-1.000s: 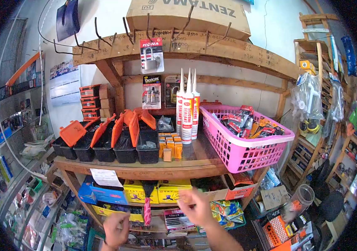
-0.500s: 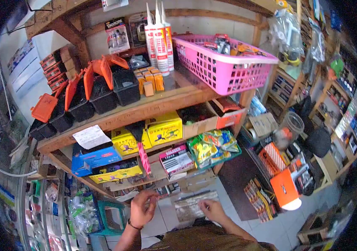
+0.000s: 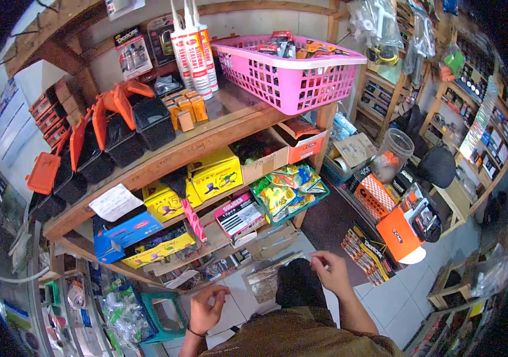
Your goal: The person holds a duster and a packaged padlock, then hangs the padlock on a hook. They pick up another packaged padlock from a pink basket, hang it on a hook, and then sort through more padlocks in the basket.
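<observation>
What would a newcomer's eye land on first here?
Probably the pink basket full of packets at the right end of the wooden shelf, beside three white sealant tubes. Left of those, black bins with orange lids flipped up line the shelf. At the bottom, the left hand and right hand hang empty, fingers curled.
</observation>
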`<state>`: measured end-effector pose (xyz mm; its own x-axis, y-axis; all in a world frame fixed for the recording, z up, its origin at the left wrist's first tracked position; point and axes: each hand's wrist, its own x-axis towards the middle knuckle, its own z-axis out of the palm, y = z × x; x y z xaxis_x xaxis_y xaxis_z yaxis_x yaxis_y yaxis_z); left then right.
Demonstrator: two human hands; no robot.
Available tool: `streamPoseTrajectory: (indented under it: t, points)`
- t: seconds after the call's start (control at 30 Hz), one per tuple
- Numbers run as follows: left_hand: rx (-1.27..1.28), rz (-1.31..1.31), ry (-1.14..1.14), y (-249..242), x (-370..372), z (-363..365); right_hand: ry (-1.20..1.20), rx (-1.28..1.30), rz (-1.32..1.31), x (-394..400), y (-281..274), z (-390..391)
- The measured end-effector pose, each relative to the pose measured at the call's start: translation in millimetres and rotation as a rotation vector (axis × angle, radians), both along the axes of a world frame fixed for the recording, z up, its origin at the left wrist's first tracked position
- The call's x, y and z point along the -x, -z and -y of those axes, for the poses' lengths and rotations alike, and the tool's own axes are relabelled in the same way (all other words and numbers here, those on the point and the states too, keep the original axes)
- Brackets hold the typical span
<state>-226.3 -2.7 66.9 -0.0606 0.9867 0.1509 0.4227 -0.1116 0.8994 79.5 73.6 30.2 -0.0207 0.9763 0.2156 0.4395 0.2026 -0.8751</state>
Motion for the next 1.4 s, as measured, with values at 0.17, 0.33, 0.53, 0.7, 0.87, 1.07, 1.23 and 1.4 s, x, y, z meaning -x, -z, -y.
streamPoseTrajectory:
  t: [0.17,0.33,0.53,0.7,0.87,1.07,1.23,1.4]
  points:
    - [-0.263,-0.239,0.058,-46,8,-47,0.016,-0.055,-0.112,-5,-31,-43]
    - [-0.330,-0.212,0.280,-91,16,-97,-0.014,-0.288,-0.046,-23,-94,-116]
    - [-0.228,-0.081,0.465,-193,-10,-174,-0.061,-0.598,-0.118,-53,-218,-204]
    - [-0.271,-0.109,0.646,-285,-47,-247,-0.148,-0.843,-0.134,-57,-317,-253]
    - [-0.475,-0.269,0.628,-335,-88,-306,-0.129,-0.851,0.036,-55,-361,-298]
    - [-0.644,-0.546,0.319,-340,-99,-346,0.012,-0.608,0.232,-25,-349,-335]
    - [-0.648,-0.574,0.208,-349,-94,-372,0.081,-0.558,0.190,-23,-345,-341]
    - [-0.650,-0.600,0.221,-356,-114,-419,0.297,-0.675,-0.060,-27,-338,-344]
